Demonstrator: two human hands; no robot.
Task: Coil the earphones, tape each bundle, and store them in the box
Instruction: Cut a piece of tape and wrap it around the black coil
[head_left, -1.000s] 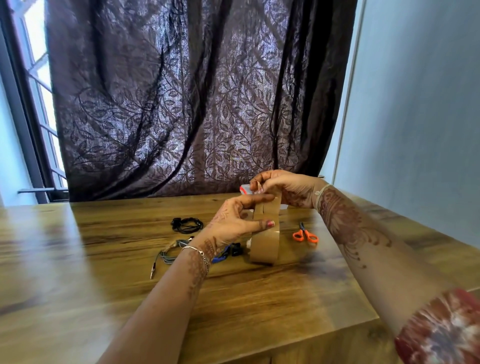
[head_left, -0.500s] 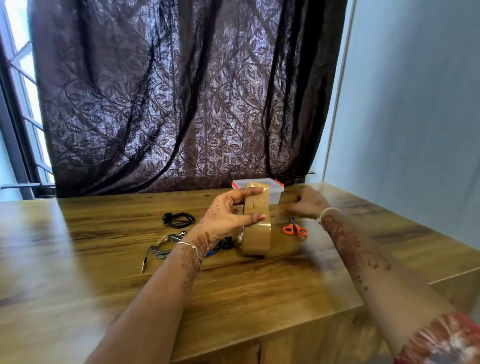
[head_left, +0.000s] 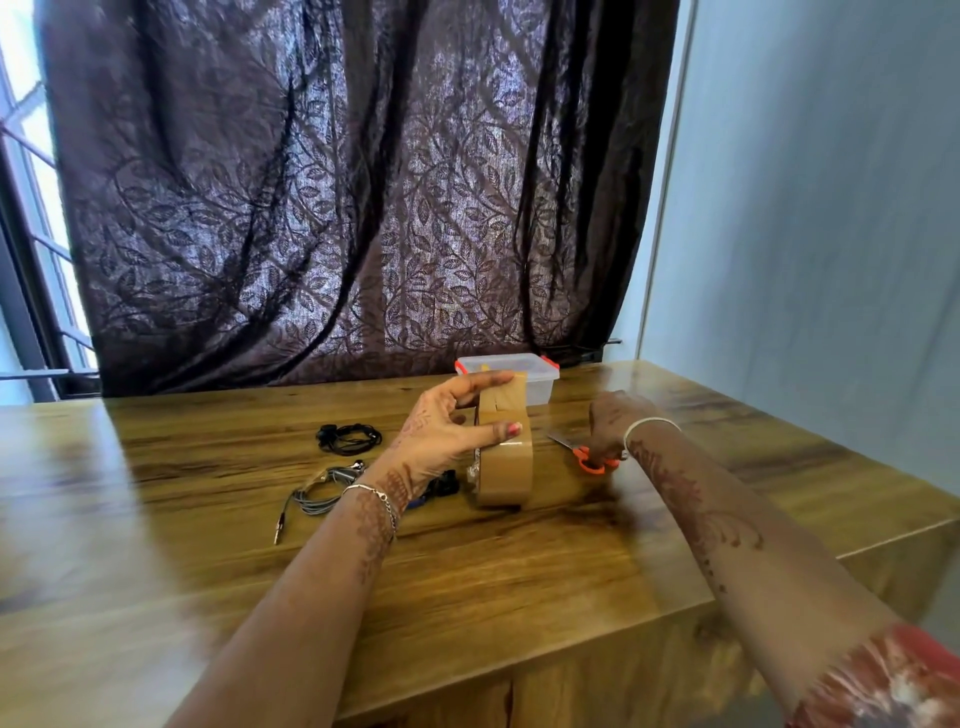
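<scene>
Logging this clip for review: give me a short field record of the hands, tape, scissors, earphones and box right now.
left hand: grips brown packing tape roll, upright on wooden table
right hand: on orange-handled scissors, fingers curled at handles
earphones: black coiled earphones, grey cable earphones, both on table
box: clear plastic box, red clips, behind tape roll

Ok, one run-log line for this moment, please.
phase: taping prep | left hand: grips brown tape roll, upright on table | right hand: on orange scissors, grip unclear | plastic box: behind roll
</scene>
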